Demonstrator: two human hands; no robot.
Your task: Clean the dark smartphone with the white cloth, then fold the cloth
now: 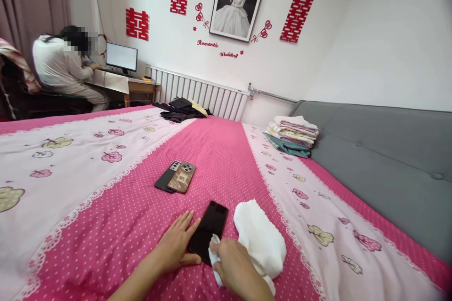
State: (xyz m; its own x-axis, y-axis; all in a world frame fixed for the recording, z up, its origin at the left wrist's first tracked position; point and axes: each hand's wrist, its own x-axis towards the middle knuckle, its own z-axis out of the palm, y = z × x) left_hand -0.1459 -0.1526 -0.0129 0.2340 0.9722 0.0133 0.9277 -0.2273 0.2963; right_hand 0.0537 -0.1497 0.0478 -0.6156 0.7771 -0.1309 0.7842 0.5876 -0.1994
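A black smartphone [213, 218] lies screen up on the pink dotted bedspread [222, 150]. Along its left edge my left hand [178, 241] rests with fingers stretched out, the fingertips and thumb beside the phone. My right hand [237, 263] is closed on a small white wipe [214, 244], which it holds at the phone's lower right part. To the right of the phone lies a crumpled white cloth [259, 233], partly behind my right hand. Farther up are two more phones, backs up: a brown one [182, 178] overlapping a black one [163, 182].
Folded clothes [293, 134] are stacked by the grey headboard [381, 146] at the right. Dark clothes [181, 109] lie at the bed's far edge, before a white radiator [197, 87]. At the left, a person [60, 63] sits at a desk [116, 82] with a monitor [122, 58].
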